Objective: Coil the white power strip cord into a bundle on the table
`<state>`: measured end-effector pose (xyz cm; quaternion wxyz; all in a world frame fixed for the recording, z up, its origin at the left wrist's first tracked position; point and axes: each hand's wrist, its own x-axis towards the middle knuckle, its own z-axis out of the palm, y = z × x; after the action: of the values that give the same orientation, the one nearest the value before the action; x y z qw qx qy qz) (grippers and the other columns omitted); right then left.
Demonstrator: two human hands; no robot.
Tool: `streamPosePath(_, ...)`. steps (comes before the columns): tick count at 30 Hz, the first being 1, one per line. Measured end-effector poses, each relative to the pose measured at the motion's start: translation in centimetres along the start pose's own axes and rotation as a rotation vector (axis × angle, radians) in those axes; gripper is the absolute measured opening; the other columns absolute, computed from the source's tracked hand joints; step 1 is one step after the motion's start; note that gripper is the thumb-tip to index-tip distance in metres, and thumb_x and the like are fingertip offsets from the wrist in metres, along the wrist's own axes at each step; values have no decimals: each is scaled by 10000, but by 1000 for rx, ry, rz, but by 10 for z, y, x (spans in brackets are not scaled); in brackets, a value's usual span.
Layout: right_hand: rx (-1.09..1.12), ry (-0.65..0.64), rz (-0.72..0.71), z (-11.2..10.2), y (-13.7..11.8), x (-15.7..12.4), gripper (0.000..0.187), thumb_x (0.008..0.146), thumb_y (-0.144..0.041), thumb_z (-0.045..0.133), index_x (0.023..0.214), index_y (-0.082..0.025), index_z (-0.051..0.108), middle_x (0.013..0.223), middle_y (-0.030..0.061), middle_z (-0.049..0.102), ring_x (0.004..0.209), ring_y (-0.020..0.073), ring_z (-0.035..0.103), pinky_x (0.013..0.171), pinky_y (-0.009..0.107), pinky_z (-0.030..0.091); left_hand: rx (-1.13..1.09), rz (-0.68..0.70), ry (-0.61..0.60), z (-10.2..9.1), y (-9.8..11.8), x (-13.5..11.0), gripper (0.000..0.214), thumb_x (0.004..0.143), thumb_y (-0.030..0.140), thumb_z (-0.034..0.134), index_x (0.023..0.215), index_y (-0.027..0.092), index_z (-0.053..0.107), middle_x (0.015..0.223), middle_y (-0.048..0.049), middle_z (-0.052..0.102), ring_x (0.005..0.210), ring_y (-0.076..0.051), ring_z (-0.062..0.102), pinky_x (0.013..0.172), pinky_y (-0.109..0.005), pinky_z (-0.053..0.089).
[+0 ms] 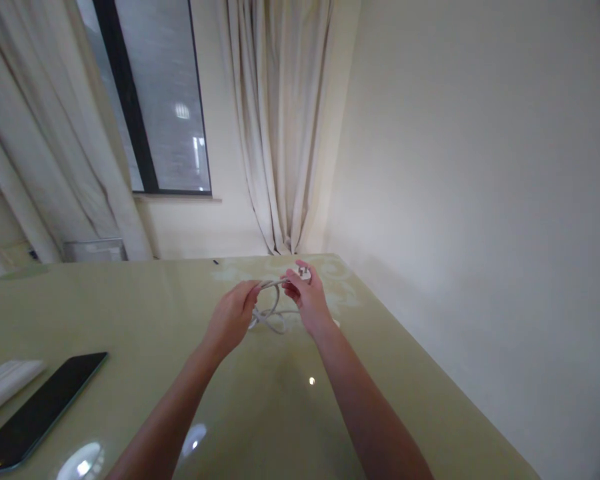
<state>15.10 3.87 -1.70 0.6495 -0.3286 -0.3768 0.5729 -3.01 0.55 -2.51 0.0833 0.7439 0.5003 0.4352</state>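
A white plug (307, 275) is held up over the far middle part of the surface (155, 307), its prongs facing up and toward the near side. The right hand (306, 297) has its grip closed around the plug, thumb on the near side. A pale cable (270, 285) runs left from there to the left hand (234, 312), whose grip pinches it between thumb and fingers. More of the cable hangs in loose loops below and between the two hands; whether the lowest loops touch the surface, I cannot tell. At the near left, a dark tablet (43, 407) lies flat, with a white box-like item (9, 383) just left of it. Beyond the far edge hang pale curtains (280, 120) beside a dark-framed window (163, 93); a plain wall (470, 200) borders the right.
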Motion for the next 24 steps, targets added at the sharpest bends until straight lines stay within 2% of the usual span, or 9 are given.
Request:
streamPosePath(3, -282, -42, -135, -8, -3, 3, 390, 785, -491, 800, 988, -210, 620, 769, 6, 740, 619, 138, 693, 580, 237, 550, 49, -58, 22, 3, -2, 0, 385, 1057, 420, 371, 981, 214, 688, 841, -44, 729, 764, -213, 664, 723, -314, 449)
streamPosePath(5, -482, -66, -184, -11, 0, 3, 369, 878, -565, 685, 904, -212, 584, 657, -17, 684, 505, 124, 612, 485, 227, 470, 138, -101, 78, 6, -1, -2, 386, 1065, 399, 363, 1004, 209, 693, 929, -70, 771, 829, -233, 703, 760, -328, 464)
streamPosePath(7, -660, -92, -209, -10, 5, -1, 400, 936, -604, 599, 852, -215, 555, 560, -41, 616, 439, 110, 523, 445, 222, 390, 273, -94, 122, 8, 2, -3, 376, 1070, 365, 360, 1070, 199, 697, 1002, -101, 788, 904, -261, 724, 813, -352, 472)
streamPosePath(10, -768, -194, -182, -2, 15, -10, 407, 945, -613, 594, 885, -212, 567, 554, -49, 605, 466, 111, 518, 485, 224, 385, 450, -45, 111, 9, 7, -5, 364, 1070, 317, 363, 1087, 179, 699, 972, -127, 794, 927, -293, 734, 861, -392, 464)
streamPosePath(13, -684, -329, -95, 9, 28, -17, 405, 929, -603, 625, 1005, -208, 584, 639, -37, 663, 502, 111, 540, 505, 222, 392, 505, -53, 103, 9, 9, -6, 368, 1070, 286, 350, 1060, 179, 702, 917, -127, 791, 913, -299, 737, 871, -408, 456)
streamPosePath(16, -514, -412, 22, 15, 43, -19, 432, 909, -624, 628, 1007, -205, 600, 647, -33, 668, 456, 95, 473, 456, 221, 336, 464, -79, 126, 12, 9, -7, 377, 1072, 295, 346, 1091, 197, 710, 955, -121, 797, 939, -291, 734, 900, -420, 446)
streamPosePath(20, -234, -325, 164, 17, 62, -16, 401, 762, -566, 772, 801, -207, 598, 493, -86, 501, 411, 75, 361, 417, 213, 238, 361, -10, 131, 24, 16, -11, 370, 1064, 308, 380, 1158, 233, 729, 1234, -114, 766, 1135, -287, 686, 997, -444, 422)
streamPosePath(22, -86, -251, 212, 18, 66, -15, 366, 682, -471, 820, 722, -201, 577, 507, -83, 488, 460, 76, 405, 447, 201, 278, 332, 69, 103, 27, 21, -13, 373, 1061, 303, 387, 1221, 262, 722, 1416, -89, 680, 1245, -282, 634, 1048, -448, 404)
streamPosePath(24, 19, -208, 228, 18, 65, -14, 322, 630, -376, 829, 701, -193, 573, 555, -72, 519, 508, 75, 439, 487, 193, 329, 331, 117, 75, 25, 24, -14, 408, 1064, 313, 375, 1363, 272, 649, 1501, -91, 611, 1311, -279, 592, 1075, -437, 399)
